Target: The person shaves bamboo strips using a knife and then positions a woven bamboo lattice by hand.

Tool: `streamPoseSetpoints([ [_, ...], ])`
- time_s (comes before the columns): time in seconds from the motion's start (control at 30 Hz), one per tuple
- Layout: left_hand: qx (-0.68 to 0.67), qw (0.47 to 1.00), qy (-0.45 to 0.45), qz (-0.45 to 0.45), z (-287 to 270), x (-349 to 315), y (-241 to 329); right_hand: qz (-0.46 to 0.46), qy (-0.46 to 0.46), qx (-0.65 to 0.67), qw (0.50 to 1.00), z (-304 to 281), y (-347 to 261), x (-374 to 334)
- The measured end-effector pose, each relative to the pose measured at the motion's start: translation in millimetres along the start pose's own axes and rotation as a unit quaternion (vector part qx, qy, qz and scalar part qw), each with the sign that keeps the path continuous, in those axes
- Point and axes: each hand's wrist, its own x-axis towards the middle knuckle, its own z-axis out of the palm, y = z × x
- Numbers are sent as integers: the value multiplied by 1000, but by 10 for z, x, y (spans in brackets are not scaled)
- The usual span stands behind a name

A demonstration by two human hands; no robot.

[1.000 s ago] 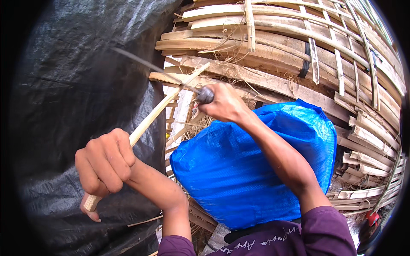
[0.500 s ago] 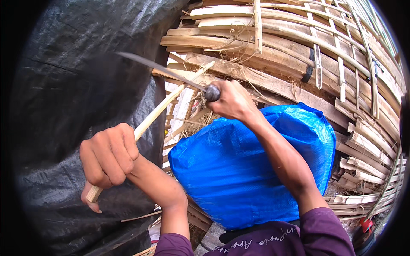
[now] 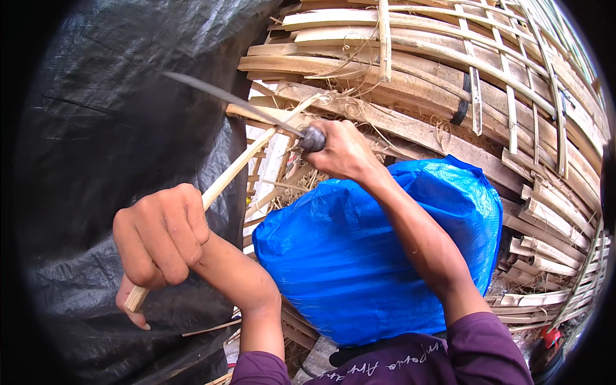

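My left hand [image 3: 160, 236] is closed round the near end of a pale bamboo strip [image 3: 239, 165], which slants up and away to the right. A long, thin-bladed knife [image 3: 226, 96] is in my right hand [image 3: 346, 149], its dark rounded handle end showing beside the thumb. The blade lies across the strip near the far end and points to the far left over the black sheet. Its edge is blurred by motion. Curled shavings [image 3: 351, 102] lie on the wood just beyond the strip's far end.
A blue plastic sack or sheet [image 3: 378, 250] bulges in front of me, under my right forearm. Black plastic sheeting [image 3: 128, 147] hangs along the left. Stacked split bamboo slats [image 3: 423, 77] fill the far side and right. A red object [image 3: 550, 337] sits at the lower right.
My right hand and the knife have shifted slightly left and toward me along the strip. My left hand has moved a little to the left, still gripping the strip.
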Motion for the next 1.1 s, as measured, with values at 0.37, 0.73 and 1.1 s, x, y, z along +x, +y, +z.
streamPoseSetpoints([
  [0.37,-25,999,-21,32,-60,12,-113,163,-23,-13,986,-57,876,179],
  [0.73,-43,987,-147,-44,-143,82,-161,68,-36,76,994,-93,413,126],
  [1.1,-27,991,-115,-69,3,129,-39,-88,-14,-16,996,-80,-287,-46],
])
